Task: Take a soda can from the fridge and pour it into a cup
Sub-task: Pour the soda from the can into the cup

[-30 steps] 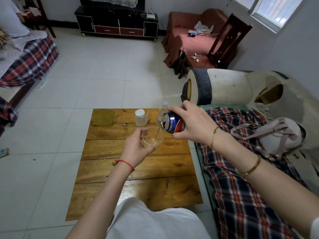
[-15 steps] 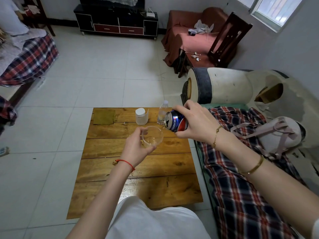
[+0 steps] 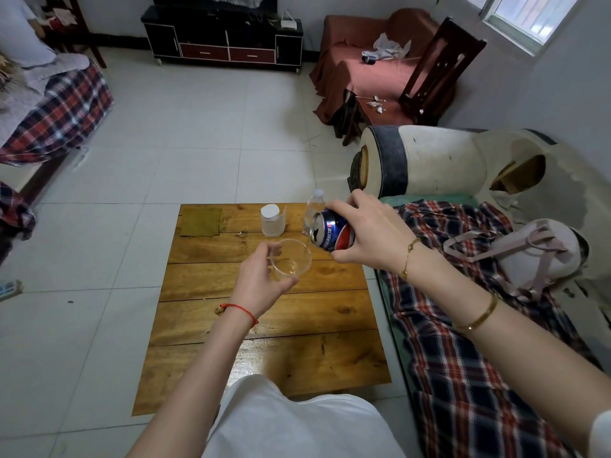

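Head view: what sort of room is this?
Most likely a home living room: a low wooden table, a dark TV cabinet against the far wall, and a worn sofa with a plaid blanket.

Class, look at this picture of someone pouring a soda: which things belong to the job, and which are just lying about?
Belonging to the job:
blue and red soda can, tilted in the right hand
clear plastic cup, held in the left hand

Just lying about:
white-lidded jar
clear water bottle
pale pink bag

Can [image 3: 332, 233] right of cup [image 3: 291, 259]
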The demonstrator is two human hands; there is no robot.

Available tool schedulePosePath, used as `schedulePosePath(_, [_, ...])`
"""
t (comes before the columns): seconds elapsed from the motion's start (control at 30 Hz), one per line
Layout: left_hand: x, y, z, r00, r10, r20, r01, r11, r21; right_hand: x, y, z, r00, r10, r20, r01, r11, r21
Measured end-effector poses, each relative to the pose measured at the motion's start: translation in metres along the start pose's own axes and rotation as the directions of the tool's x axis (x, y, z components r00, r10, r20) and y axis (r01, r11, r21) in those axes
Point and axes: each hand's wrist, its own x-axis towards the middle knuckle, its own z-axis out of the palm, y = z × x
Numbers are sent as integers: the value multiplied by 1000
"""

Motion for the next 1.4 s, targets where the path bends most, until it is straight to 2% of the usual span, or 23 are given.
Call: schedulePosePath(1.4, [-14, 2, 3, 1000, 6, 2, -6, 1000, -2, -7, -10, -8, 1000, -23, -2, 23, 997, -73])
